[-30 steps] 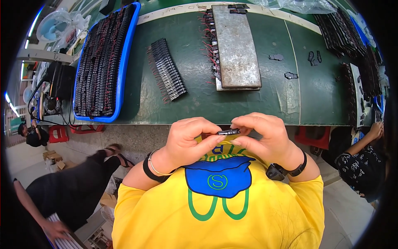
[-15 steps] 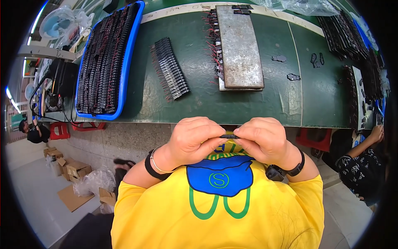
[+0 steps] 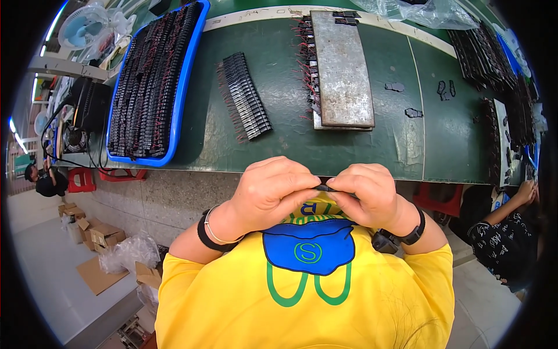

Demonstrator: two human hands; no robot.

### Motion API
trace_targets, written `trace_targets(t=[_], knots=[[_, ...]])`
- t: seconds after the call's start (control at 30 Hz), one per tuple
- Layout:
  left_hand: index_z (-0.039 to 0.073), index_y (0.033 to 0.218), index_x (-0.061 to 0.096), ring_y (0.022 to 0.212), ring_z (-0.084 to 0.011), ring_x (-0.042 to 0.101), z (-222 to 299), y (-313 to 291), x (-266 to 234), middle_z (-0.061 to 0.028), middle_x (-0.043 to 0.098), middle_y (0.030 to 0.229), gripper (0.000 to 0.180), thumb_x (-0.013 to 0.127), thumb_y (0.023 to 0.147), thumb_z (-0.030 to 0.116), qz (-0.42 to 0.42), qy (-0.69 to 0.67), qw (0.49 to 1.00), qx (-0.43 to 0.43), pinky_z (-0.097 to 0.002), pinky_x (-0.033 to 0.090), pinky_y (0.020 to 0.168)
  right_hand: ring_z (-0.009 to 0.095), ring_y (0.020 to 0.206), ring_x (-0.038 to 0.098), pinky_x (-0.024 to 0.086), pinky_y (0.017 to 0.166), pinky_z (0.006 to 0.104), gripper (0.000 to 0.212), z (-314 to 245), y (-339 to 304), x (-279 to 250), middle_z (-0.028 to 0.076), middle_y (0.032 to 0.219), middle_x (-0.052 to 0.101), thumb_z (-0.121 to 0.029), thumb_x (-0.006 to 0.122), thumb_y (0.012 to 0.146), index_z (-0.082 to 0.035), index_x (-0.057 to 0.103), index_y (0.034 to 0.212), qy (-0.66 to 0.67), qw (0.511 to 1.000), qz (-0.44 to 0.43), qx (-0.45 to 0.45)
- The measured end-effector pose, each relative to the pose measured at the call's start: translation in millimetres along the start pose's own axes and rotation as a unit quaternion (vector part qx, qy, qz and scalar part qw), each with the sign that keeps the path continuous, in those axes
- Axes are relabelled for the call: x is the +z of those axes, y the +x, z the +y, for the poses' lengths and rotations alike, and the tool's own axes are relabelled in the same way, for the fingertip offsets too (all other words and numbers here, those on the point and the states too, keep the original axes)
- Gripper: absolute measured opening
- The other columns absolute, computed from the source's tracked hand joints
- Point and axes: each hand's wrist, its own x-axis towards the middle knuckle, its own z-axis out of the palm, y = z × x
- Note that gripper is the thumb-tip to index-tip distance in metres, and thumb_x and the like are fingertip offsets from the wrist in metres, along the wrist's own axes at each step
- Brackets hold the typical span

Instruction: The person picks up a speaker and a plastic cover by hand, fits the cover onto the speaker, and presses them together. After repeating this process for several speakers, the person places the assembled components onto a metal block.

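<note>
My left hand [image 3: 272, 193] and my right hand [image 3: 366, 195] meet in front of my chest, just below the near edge of the green table [image 3: 372, 148]. Between their fingertips they pinch a small black part [image 3: 325, 188], mostly hidden by the fingers. A row of similar black parts with red wires [image 3: 244, 96] lies on the table ahead of my left hand. Farther right sits a grey metal plate [image 3: 341, 70] with more such parts along its left side.
A blue tray [image 3: 150, 81] full of black parts stands at the table's left. Loose black pieces [image 3: 414, 112] and further stacks [image 3: 491, 55] lie at the right. Another person [image 3: 508, 232] sits at the lower right. Cardboard boxes [image 3: 99, 238] and red stools [image 3: 81, 179] are on the floor.
Both hands stay together on the small part, with the fingers shifting slightly. A person passing on the floor at the lower left has gone from view.
</note>
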Motion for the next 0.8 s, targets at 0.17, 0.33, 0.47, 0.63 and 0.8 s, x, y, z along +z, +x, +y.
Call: trace_targets(t=[0.17,0.33,0.47,0.63,0.8], knots=[[0.001,0.084,0.066,0.064,-0.0234,0.062,-2.5,-7.1,-11.4,-0.0095,0.064,0.074,0.018,0.074,0.068,-0.001,-0.01,0.032,0.999,-0.018,-0.0298,0.047,0.056,0.025,0.059,0.061,0.049,0.051,0.0319,0.022,-0.1,5.8,3.9,0.011,0.07,0.062,0.002,0.071,0.068,0.001,0.061,0.088,0.003,1.0,-0.004,0.027],[0.002,0.081,0.067,0.065,-0.0233,0.061,-19.8,-24.6,-19.3,-0.0077,0.063,0.075,0.017,0.074,0.066,0.0,0.072,0.11,0.991,-0.036,-0.031,0.047,0.057,0.02,0.06,0.063,0.048,0.053,0.0283,0.019,3.6,13.2,-17.8,0.011,0.074,0.065,0.006,0.068,0.072,0.001,0.062,0.089,-0.019,0.996,0.003,0.09],[0.003,0.08,0.067,0.066,-0.0227,0.059,-31.0,-29.2,-25.5,-0.0061,0.062,0.075,0.018,0.074,0.065,0.0,0.13,0.217,0.967,-0.04,-0.0315,0.046,0.057,0.016,0.062,0.06,0.046,0.055,0.0248,0.016,4.5,22.8,-54.4,0.011,0.075,0.064,0.009,0.065,0.074,0.003,0.062,0.089,-0.094,0.99,0.011,0.103],[0.005,0.079,0.066,0.067,-0.0227,0.055,-40.9,-28.8,-28.3,-0.0051,0.06,0.075,0.018,0.074,0.063,0.0,0.168,0.277,0.944,-0.061,-0.0323,0.044,0.059,0.012,0.065,0.058,0.045,0.057,0.0237,0.015,7.6,43.3,-77.7,0.01,0.077,0.062,0.011,0.063,0.075,0.004,0.062,0.088,-0.09,0.985,0.055,0.137],[0.006,0.079,0.066,0.068,-0.0231,0.055,-41.5,-25.5,-28.3,-0.0048,0.06,0.075,0.018,0.074,0.063,0.001,0.176,0.297,0.936,-0.067,-0.0333,0.044,0.061,0.01,0.067,0.056,0.044,0.058,0.0227,0.011,27.6,80.6,-89.1,0.007,0.078,0.061,0.005,0.065,0.078,0.003,0.062,0.089,-0.162,0.978,0.064,0.117]])
